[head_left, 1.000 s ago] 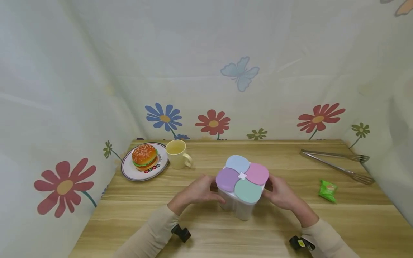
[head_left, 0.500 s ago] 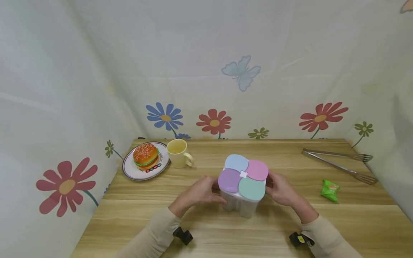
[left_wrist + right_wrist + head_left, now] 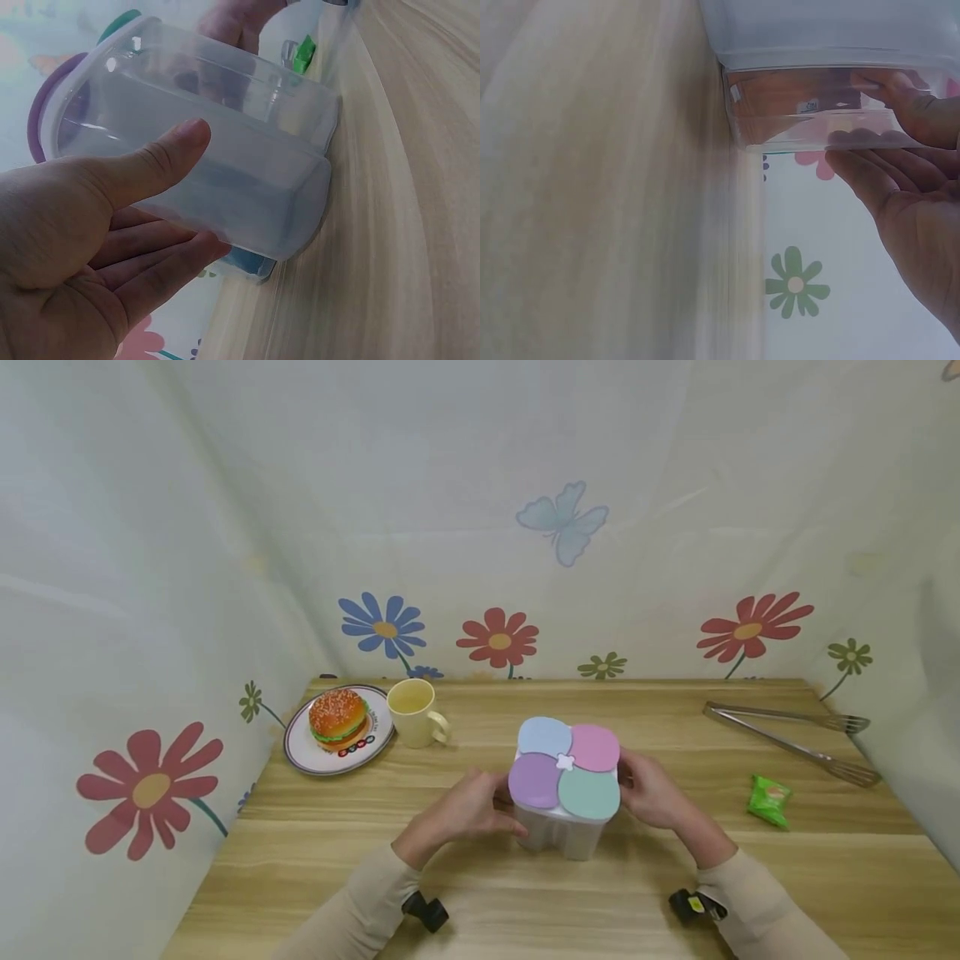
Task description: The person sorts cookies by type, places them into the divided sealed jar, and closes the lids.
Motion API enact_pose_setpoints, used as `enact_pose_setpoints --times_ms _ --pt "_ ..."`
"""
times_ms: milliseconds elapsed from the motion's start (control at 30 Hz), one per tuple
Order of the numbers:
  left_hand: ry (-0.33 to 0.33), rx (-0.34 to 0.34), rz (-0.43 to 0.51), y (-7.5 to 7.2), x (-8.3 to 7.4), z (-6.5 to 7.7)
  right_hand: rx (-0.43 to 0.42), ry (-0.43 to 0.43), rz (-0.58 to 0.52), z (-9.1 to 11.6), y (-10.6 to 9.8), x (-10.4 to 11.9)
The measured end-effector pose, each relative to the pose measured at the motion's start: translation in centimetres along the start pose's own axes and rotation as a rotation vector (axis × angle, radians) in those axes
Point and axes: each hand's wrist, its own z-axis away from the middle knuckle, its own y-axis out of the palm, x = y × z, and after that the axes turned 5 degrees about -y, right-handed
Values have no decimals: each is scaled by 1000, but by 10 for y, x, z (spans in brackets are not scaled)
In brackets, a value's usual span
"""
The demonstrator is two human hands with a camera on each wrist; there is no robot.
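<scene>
A clear plastic storage box point(image 3: 566, 839) stands on the wooden table, topped by petal-shaped lids in blue, pink, purple and green around a small white centre. My left hand point(image 3: 465, 810) grips its left side; in the left wrist view the thumb lies across one clear wall point(image 3: 247, 172) and the fingers reach around the far side. On the opposite side my right hand point(image 3: 652, 793) holds the box between thumb and fingers. An orange-brown packet point(image 3: 772, 97) shows through a compartment in the right wrist view. Something blue point(image 3: 247, 259) shows low in another compartment.
At the back left a plate point(image 3: 300, 752) bears a hamburger point(image 3: 339, 718), beside a yellow mug point(image 3: 412, 714). Metal tongs point(image 3: 787, 735) lie spread at the back right, with a small green packet point(image 3: 768, 800) in front of them. A printed curtain point(image 3: 637, 568) borders the table.
Between both hands, the box has turned a little counterclockwise as seen from above. The hands keep their hold on either side, and the head view has shifted slightly.
</scene>
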Motion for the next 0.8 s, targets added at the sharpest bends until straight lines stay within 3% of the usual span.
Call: enact_pose_setpoints --times_ms 233,567,800 --pt "-1 -16 -7 2 -5 2 25 -4 -7 -5 -1 -2" --pt "14 -56 -89 6 -13 6 67 3 -93 -10 -4 -7" --pt "-2 -62 -80 8 -13 7 76 19 -118 -11 -4 -9"
